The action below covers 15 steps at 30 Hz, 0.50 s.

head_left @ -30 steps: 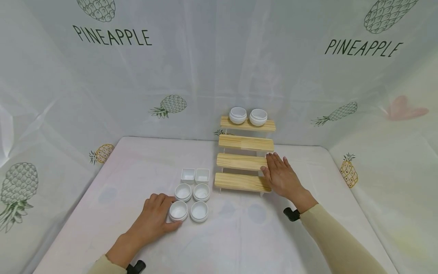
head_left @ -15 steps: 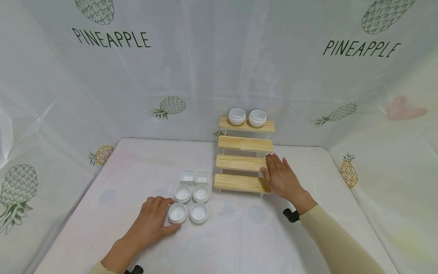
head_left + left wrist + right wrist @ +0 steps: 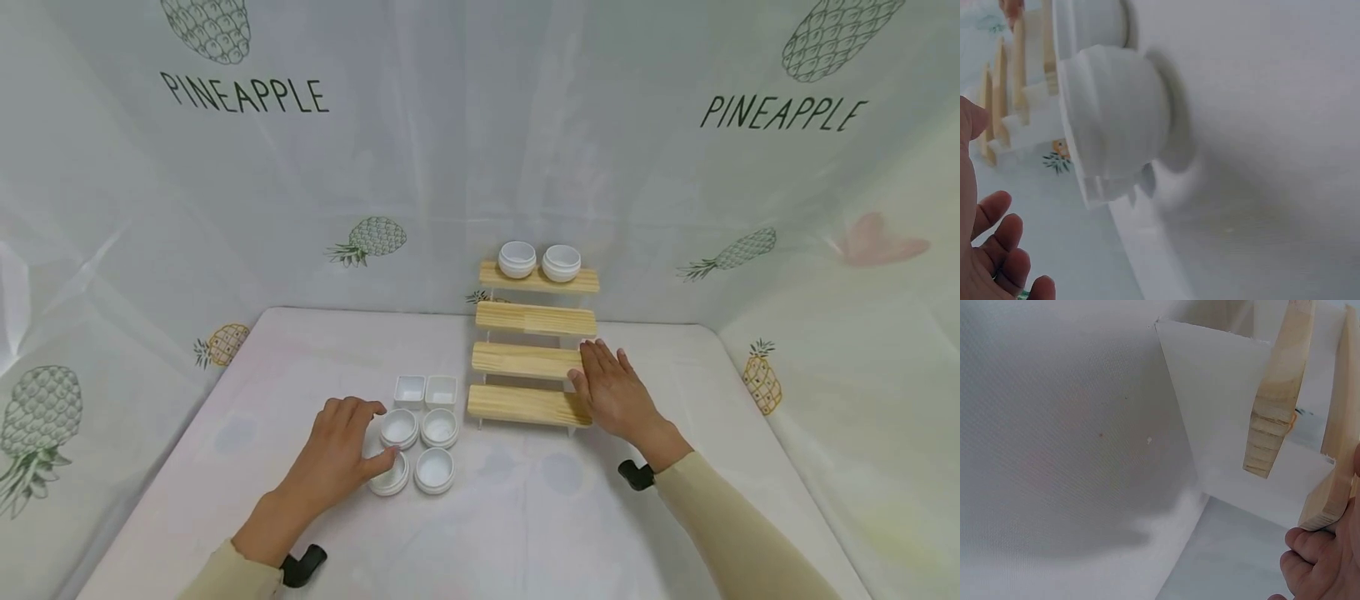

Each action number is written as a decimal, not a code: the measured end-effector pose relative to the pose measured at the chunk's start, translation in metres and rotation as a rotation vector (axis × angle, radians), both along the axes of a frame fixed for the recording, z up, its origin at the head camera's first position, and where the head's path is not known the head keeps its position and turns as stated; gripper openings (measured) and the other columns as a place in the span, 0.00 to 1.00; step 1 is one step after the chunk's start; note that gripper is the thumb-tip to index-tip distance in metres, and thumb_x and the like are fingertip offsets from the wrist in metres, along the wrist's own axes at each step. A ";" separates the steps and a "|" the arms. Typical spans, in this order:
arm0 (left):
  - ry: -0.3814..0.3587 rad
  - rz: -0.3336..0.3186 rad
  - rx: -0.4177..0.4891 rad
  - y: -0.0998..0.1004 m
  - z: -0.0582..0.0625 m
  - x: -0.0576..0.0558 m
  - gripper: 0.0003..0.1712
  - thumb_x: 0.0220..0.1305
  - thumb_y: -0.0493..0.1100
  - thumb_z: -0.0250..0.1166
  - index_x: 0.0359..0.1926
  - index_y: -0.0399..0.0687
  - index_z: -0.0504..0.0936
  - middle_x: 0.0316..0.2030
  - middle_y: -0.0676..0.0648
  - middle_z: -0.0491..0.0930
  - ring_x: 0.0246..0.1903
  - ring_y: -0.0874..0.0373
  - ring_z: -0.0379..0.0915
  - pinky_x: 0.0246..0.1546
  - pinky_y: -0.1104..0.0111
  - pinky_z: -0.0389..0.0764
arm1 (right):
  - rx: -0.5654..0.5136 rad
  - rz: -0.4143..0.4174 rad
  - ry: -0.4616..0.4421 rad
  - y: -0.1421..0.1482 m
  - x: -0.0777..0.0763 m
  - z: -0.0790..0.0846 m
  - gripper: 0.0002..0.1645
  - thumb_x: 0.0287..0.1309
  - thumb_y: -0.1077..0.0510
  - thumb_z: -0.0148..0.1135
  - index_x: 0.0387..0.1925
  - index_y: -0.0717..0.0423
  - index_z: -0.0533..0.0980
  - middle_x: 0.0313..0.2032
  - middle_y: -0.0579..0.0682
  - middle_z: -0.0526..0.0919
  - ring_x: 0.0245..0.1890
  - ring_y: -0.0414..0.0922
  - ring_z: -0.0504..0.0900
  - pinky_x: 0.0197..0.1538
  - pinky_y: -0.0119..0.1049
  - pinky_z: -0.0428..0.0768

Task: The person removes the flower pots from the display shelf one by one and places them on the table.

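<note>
My left hand (image 3: 335, 446) is over the front left round white bowl (image 3: 384, 483), thumb and fingers spread apart and bent, with nothing between them. Its thumb covers part of that bowl's rim. Another round bowl (image 3: 434, 471) stands beside it, with two more round bowls (image 3: 399, 428) behind. In the left wrist view, white bowls (image 3: 1116, 112) stand apart from the fingers (image 3: 1007, 240). My right hand (image 3: 617, 398) rests with straight fingers against the right end of a four-step wooden stand (image 3: 525, 405). The right wrist view has these fingers (image 3: 1310, 547) at a step's end.
Two square white dishes (image 3: 409, 392) stand behind the round bowls. On the stand's top step sit two round white bowls (image 3: 517, 261). A pineapple-print sheet (image 3: 420, 167) hangs behind and around the pale table (image 3: 525, 533).
The left hand has risen off the front left bowl and shifted up and slightly away, its thumb now over the rim. The right hand stays at the stand. The view has tilted slightly.
</note>
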<state>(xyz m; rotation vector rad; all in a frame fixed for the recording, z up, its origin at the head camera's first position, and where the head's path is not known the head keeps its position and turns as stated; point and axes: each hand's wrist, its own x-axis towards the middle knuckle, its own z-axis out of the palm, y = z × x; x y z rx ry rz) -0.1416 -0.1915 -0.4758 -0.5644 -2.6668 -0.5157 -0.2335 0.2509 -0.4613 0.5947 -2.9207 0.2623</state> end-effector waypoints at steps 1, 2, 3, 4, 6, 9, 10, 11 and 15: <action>0.012 -0.005 0.001 0.001 0.002 -0.003 0.33 0.54 0.51 0.79 0.55 0.41 0.77 0.46 0.45 0.76 0.45 0.48 0.67 0.49 0.54 0.69 | -0.001 -0.001 -0.001 0.000 0.000 0.000 0.40 0.86 0.43 0.35 0.78 0.73 0.57 0.78 0.69 0.60 0.81 0.65 0.55 0.78 0.67 0.53; 0.023 -0.009 0.003 0.003 0.005 -0.005 0.32 0.55 0.51 0.79 0.55 0.41 0.77 0.46 0.45 0.76 0.45 0.48 0.67 0.49 0.54 0.69 | -0.002 -0.005 -0.003 0.000 0.000 -0.001 0.40 0.86 0.43 0.34 0.78 0.72 0.56 0.78 0.69 0.60 0.81 0.65 0.55 0.79 0.66 0.52; 0.031 -0.016 0.006 0.004 0.008 -0.008 0.32 0.55 0.51 0.79 0.55 0.41 0.77 0.46 0.44 0.76 0.45 0.48 0.67 0.48 0.55 0.69 | -0.001 -0.007 -0.002 0.000 0.000 -0.001 0.40 0.86 0.43 0.34 0.78 0.72 0.56 0.78 0.69 0.60 0.81 0.65 0.55 0.79 0.66 0.52; 0.039 -0.023 0.009 0.005 0.011 -0.011 0.32 0.56 0.51 0.78 0.56 0.40 0.77 0.46 0.44 0.76 0.45 0.48 0.67 0.48 0.55 0.69 | 0.000 -0.010 -0.004 0.000 0.000 -0.002 0.41 0.86 0.42 0.34 0.78 0.72 0.56 0.78 0.69 0.60 0.81 0.65 0.55 0.79 0.66 0.52; 0.055 -0.034 0.016 0.008 0.017 -0.018 0.32 0.56 0.51 0.78 0.56 0.40 0.77 0.46 0.43 0.76 0.46 0.46 0.67 0.48 0.55 0.69 | 0.001 -0.013 -0.007 0.000 -0.001 -0.002 0.41 0.86 0.41 0.33 0.79 0.72 0.56 0.79 0.68 0.60 0.81 0.64 0.55 0.79 0.66 0.52; 0.070 -0.047 0.032 0.012 0.028 -0.029 0.31 0.58 0.50 0.77 0.57 0.40 0.76 0.47 0.42 0.76 0.47 0.44 0.67 0.49 0.54 0.69 | 0.003 -0.011 -0.005 0.001 -0.002 -0.002 0.41 0.86 0.41 0.33 0.79 0.72 0.56 0.78 0.68 0.60 0.81 0.64 0.55 0.79 0.66 0.52; 0.079 -0.051 0.038 0.013 0.031 -0.032 0.31 0.58 0.49 0.77 0.57 0.40 0.76 0.46 0.42 0.76 0.47 0.43 0.68 0.49 0.53 0.69 | 0.002 -0.010 -0.008 0.001 -0.002 -0.002 0.42 0.86 0.41 0.33 0.79 0.72 0.56 0.78 0.68 0.60 0.81 0.64 0.55 0.79 0.66 0.52; 0.088 -0.055 0.045 0.014 0.035 -0.036 0.31 0.58 0.49 0.77 0.56 0.40 0.76 0.46 0.41 0.76 0.47 0.43 0.68 0.49 0.53 0.69 | 0.003 -0.009 -0.009 0.001 -0.002 -0.002 0.42 0.86 0.41 0.34 0.79 0.72 0.56 0.78 0.68 0.60 0.81 0.64 0.55 0.79 0.66 0.52; 0.113 -0.075 0.060 0.021 0.049 -0.049 0.29 0.61 0.48 0.76 0.56 0.39 0.77 0.47 0.40 0.77 0.48 0.40 0.69 0.51 0.50 0.70 | 0.012 -0.009 -0.018 0.001 -0.002 -0.002 0.42 0.86 0.41 0.33 0.79 0.72 0.55 0.79 0.68 0.59 0.81 0.64 0.54 0.79 0.66 0.51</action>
